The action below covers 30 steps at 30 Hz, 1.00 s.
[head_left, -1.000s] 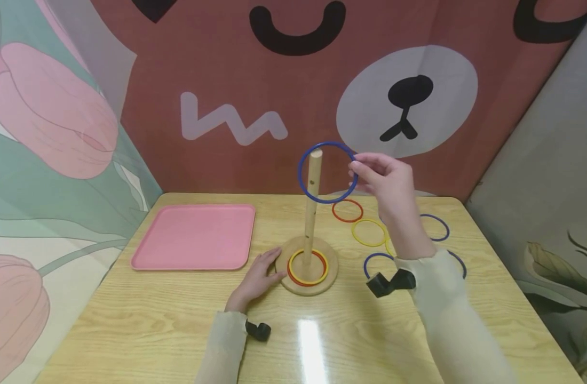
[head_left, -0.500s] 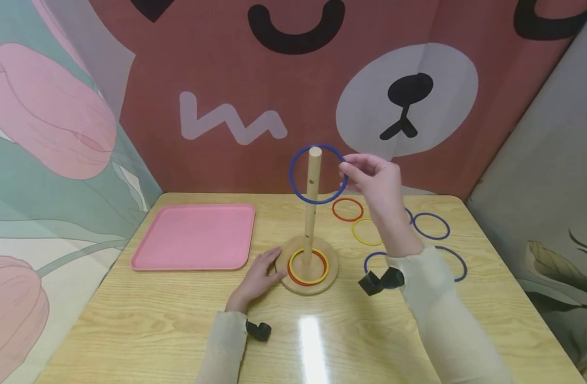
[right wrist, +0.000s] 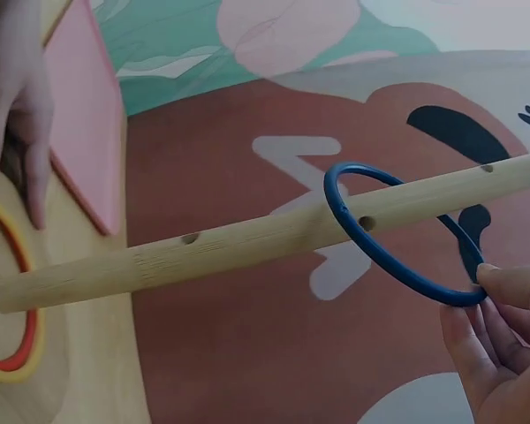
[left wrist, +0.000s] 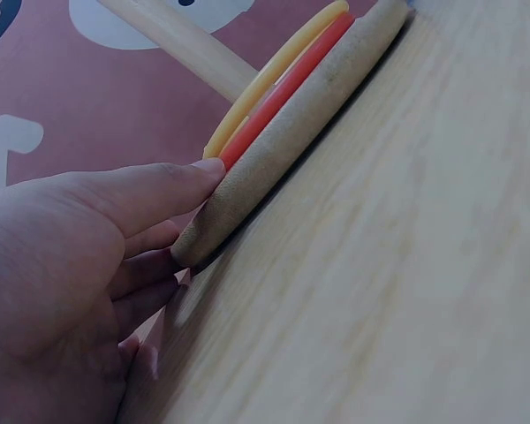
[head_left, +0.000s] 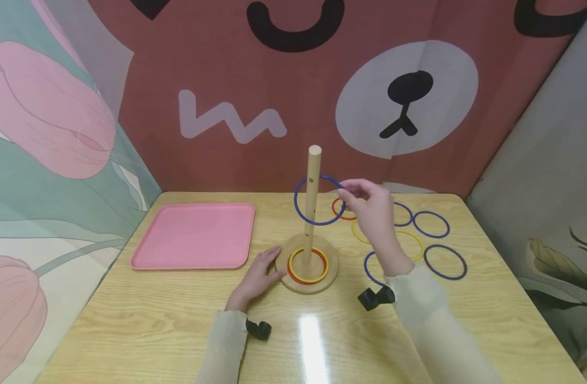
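Blue ring (right wrist: pixel 408 276) lower around peg (right wrist: pixel 247 243) (2 below)

hd cam: fwd/dn, wide | LW: low, close | RW: close | shared: peg (head_left: pixel 311 201)

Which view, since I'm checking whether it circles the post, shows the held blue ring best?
The right wrist view: the blue ring is close up, looped around the wooden post and pinched by the right hand. The head view shows it too, but smaller; the left wrist view leaves it out.
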Available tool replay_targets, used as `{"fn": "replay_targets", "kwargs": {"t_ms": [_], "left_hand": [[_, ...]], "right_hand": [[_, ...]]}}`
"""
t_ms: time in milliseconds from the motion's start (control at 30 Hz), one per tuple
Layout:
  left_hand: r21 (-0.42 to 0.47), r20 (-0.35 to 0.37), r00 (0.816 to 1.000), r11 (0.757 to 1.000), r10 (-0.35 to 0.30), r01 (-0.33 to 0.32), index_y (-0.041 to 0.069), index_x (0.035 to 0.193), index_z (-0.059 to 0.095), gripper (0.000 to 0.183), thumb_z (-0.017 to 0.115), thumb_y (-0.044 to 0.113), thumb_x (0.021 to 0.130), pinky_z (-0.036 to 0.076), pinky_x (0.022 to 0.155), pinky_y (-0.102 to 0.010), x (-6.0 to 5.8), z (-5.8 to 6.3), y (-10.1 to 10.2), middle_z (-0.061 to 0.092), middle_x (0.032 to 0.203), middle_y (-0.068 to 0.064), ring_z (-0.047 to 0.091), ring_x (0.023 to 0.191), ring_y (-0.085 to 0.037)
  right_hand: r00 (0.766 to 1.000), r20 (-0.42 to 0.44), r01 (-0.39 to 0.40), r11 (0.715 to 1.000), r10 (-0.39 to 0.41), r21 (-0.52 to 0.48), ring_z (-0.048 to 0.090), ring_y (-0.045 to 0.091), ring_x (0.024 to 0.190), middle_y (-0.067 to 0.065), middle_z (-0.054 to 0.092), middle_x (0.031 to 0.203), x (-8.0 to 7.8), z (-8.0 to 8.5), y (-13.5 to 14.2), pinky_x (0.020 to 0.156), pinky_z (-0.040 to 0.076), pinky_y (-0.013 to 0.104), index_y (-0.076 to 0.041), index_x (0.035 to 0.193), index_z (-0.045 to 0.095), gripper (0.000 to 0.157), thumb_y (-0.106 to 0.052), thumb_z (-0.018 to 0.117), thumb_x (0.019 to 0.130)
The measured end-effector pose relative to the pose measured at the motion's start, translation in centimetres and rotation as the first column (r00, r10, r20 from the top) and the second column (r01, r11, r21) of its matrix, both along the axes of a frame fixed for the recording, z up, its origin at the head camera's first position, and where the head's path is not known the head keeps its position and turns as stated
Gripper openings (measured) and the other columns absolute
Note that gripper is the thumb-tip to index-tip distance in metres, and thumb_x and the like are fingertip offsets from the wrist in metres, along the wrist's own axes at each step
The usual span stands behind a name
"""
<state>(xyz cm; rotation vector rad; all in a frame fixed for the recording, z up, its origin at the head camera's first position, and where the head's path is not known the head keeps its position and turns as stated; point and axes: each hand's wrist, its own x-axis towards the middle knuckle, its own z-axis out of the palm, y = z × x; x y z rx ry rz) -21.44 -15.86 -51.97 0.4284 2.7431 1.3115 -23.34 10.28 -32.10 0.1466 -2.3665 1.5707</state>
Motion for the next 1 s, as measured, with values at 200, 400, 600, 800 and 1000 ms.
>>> {"fn": "replay_targets", "kwargs": {"t_ms": [200,400,600,800,1000], "left_hand": [[-0.001,-0.007,1.000,1.000,-0.002,0.002,0.005,0.148,0.037,0.068,0.067,0.027,0.091,0.007,0.124,-0.053,0.0,0.1,0.0,0.036,0.155,-0.015,0.027,0.146,-0.037],[-0.002,0.006,1.000,1.000,-0.005,0.005,0.008,0.149,0.036,0.068,0.066,0.029,0.092,0.007,0.125,-0.051,-0.1,0.1,0.0,0.035,0.156,-0.013,0.026,0.147,-0.035],[0.005,-0.014,1.000,1.000,-0.004,0.004,0.006,0.148,0.037,0.068,0.067,0.028,0.091,0.007,0.124,-0.053,-0.1,0.0,0.0,0.036,0.155,-0.015,0.026,0.146,-0.038],[0.003,0.011,1.000,1.000,0.002,-0.002,0.007,0.149,0.036,0.069,0.066,0.028,0.091,0.005,0.124,-0.052,0.0,0.2,0.1,0.034,0.156,-0.013,0.024,0.147,-0.036],[0.003,0.020,1.000,1.000,0.015,-0.015,0.008,0.149,0.036,0.069,0.067,0.027,0.091,0.004,0.124,-0.052,0.1,0.2,0.1,0.034,0.156,-0.012,0.022,0.148,-0.036]], "right_hand": [[1.000,-0.022,0.019,0.998,-0.017,0.059,0.062,-0.001,0.076,0.011,0.073,0.096,0.2,-1.6,0.2,0.062,0.056,0.016,-0.007,0.105,0.072,0.023,-0.023,0.070,0.090],[1.000,-0.011,0.008,0.999,-0.008,0.045,0.059,-0.006,0.072,0.014,0.073,0.095,0.3,-3.0,0.5,0.061,0.057,0.014,-0.004,0.104,0.072,0.020,-0.019,0.070,0.090],[0.999,0.044,-0.012,0.999,0.010,0.045,0.062,-0.001,0.075,0.015,0.072,0.096,0.2,-4.9,0.6,0.063,0.058,0.016,-0.003,0.104,0.071,0.019,-0.015,0.069,0.090],[0.997,0.070,-0.018,0.997,0.013,0.070,0.069,0.020,0.083,0.016,0.072,0.094,0.1,-7.5,0.2,0.063,0.059,0.019,-0.002,0.102,0.072,0.017,-0.013,0.070,0.089],[0.993,0.120,-0.021,0.996,0.011,0.087,0.068,0.021,0.081,0.016,0.072,0.092,0.1,-9.8,-0.2,0.066,0.062,0.030,-0.002,0.100,0.072,0.015,-0.012,0.070,0.088]]}}
